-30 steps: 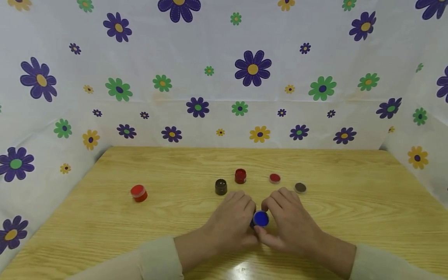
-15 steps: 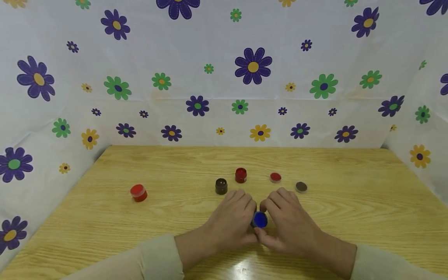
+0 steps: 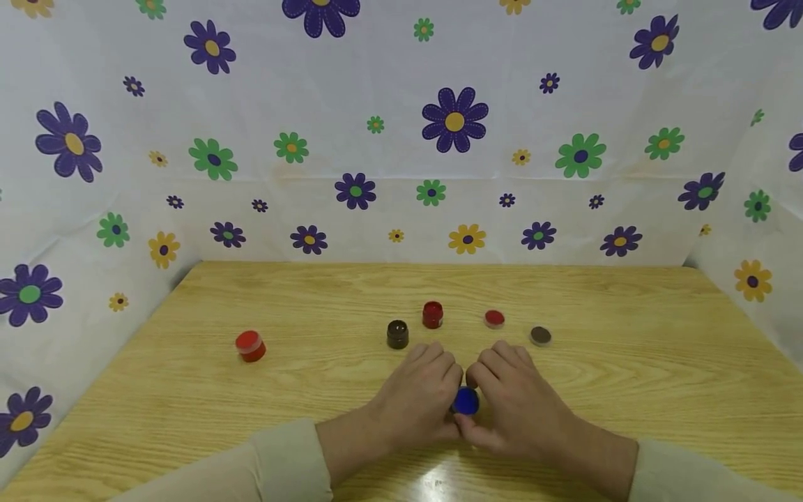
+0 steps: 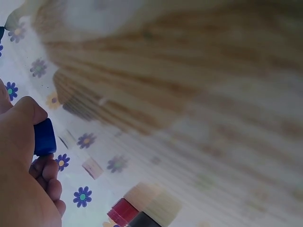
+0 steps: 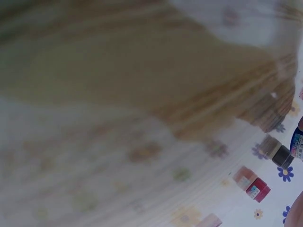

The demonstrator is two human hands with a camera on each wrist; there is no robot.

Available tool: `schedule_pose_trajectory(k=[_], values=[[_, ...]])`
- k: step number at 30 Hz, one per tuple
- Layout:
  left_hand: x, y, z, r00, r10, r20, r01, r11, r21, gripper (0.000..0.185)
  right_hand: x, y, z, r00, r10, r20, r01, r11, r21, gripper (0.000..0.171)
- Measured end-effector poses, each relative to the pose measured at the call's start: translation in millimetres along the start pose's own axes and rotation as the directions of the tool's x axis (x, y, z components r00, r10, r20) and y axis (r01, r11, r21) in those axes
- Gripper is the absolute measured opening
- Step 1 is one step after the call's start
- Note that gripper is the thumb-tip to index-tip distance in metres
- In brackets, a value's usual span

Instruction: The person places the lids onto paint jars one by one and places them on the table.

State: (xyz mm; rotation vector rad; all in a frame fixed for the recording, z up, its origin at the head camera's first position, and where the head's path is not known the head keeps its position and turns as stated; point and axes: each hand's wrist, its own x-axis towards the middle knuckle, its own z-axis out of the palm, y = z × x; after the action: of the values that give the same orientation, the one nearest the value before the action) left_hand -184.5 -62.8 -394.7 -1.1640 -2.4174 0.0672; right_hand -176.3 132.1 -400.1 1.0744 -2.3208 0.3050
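Near the front of the table, my left hand (image 3: pixel 417 397) grips a small blue paint jar (image 3: pixel 465 401) from the left. My right hand (image 3: pixel 517 401) pinches its rim from the other side, the thumb at the near edge. Whether the blue top is loose from the jar cannot be told. The jar's blue side (image 4: pixel 45 137) shows between thumb and curled fingers in the left wrist view. A printed label (image 5: pixel 298 145) on it appears at the right wrist view's edge. Just beyond the hands stand a lidless dark brown paint jar (image 3: pixel 397 335) and a lidless dark red paint jar (image 3: pixel 432 315).
A red lid (image 3: pixel 494 319) and a brown lid (image 3: pixel 541 336) lie on the wooden table (image 3: pixel 301 300) to the right of the lidless jars. A bright red paint jar (image 3: pixel 251 346) with its lid on stands at the left. Flowered cloth (image 3: pixel 376 153) encloses the back and sides.
The blue jar's top has shifted slightly toward me between the hands, and the right hand has turned a little with it. Both hands keep their hold. The other jars and lids stay put.
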Motion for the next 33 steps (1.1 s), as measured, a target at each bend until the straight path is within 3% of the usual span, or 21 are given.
schedule_pose_trajectory(k=[9, 22, 28, 33], values=[[-1.2, -0.8, 1.4, 0.998, -0.006, -0.067, 0.003, 0.999, -0.042, 0.045, -0.4, 1.0, -1.7, 1.000, 0.023, 0.009, -0.023, 0.999, 0.040, 0.033], [-1.5, -0.9, 4.1, 0.987, -0.016, -0.162, -0.002, 0.994, -0.114, 0.039, 0.5, 2.3, -1.4, 0.998, -0.031, -0.049, 0.036, 0.994, 0.099, 0.037], [-0.8, -1.1, 3.5, 0.984, -0.010, -0.180, -0.011, 0.993, -0.117, 0.036, 0.8, 1.8, -1.3, 0.997, -0.039, -0.072, 0.045, 0.996, 0.081, 0.036], [-0.7, 0.3, 0.8, 0.991, -0.010, -0.133, 0.000, 0.998, -0.070, 0.038, 1.7, -0.3, -2.0, 0.997, -0.030, -0.074, 0.033, 0.999, 0.035, 0.035]])
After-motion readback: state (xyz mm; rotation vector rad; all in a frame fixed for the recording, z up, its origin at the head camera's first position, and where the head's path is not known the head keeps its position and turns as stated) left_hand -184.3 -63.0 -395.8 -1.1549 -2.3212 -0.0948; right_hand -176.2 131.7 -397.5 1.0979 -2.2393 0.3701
